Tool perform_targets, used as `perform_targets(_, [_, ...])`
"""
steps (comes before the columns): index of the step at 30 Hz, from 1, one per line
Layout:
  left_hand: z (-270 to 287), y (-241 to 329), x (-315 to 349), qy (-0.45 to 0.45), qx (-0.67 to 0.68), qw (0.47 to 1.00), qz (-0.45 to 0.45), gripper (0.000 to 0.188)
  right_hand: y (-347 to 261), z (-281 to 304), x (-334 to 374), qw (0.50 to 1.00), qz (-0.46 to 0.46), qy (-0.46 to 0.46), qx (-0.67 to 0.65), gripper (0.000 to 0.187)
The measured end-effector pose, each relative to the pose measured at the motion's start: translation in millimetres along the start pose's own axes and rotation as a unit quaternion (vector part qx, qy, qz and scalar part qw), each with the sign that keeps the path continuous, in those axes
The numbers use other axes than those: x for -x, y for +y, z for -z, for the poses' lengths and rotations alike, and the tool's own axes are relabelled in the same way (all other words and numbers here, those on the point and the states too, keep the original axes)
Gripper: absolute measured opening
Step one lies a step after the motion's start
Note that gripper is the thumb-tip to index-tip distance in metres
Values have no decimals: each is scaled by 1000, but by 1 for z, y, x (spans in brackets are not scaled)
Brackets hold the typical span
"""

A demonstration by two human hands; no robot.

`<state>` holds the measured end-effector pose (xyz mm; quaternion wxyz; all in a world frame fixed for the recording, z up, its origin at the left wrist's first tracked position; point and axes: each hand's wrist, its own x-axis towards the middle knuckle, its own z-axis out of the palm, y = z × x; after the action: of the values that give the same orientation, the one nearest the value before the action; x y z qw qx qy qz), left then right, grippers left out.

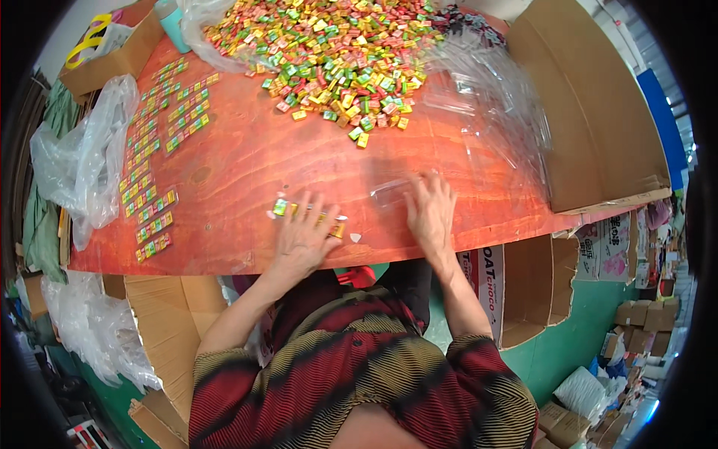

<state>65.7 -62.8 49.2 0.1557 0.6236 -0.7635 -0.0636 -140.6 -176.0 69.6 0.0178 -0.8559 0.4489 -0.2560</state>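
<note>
My left hand [303, 233] lies palm down near the table's front edge, fingers spread over a short row of small wrapped pieces [280, 207] in green and yellow. The row shows at both sides of the fingers; its middle is covered. To the right, my right hand [434, 213] has its thumb and forefinger closed at the end of a thin clear plastic sleeve [387, 193]. The sleeve is see-through and slightly blurred. A small white scrap [355, 237] rests between the hands.
A big heap of small wrapped pieces [344, 60] covers the table's far middle. Lined-up rows [153, 224] stand at left beside a plastic bag [93, 161]. More clear sleeves [493, 97] are piled at right, before a tall cardboard box [591, 105]. An open carton [527, 295] sits below the edge.
</note>
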Motion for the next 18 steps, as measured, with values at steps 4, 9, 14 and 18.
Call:
perform_targets(4, [8,-36,3,24,-63,995,80,59,16,-14,-3,995,-64,-2,83,25])
perform_targets(9, [22,-73,11,102,-104,972,186,53,-36,-25,3,997,15,-76,8,18])
perform_targets(14, [29,-69,-17,180,-128,957,188,49,-36,-32,-13,989,-2,-124,-79,18])
perform_targets(18, [30,-65,-69,198,-61,969,137,44,-29,-32,-41,976,17,-180,-123,21])
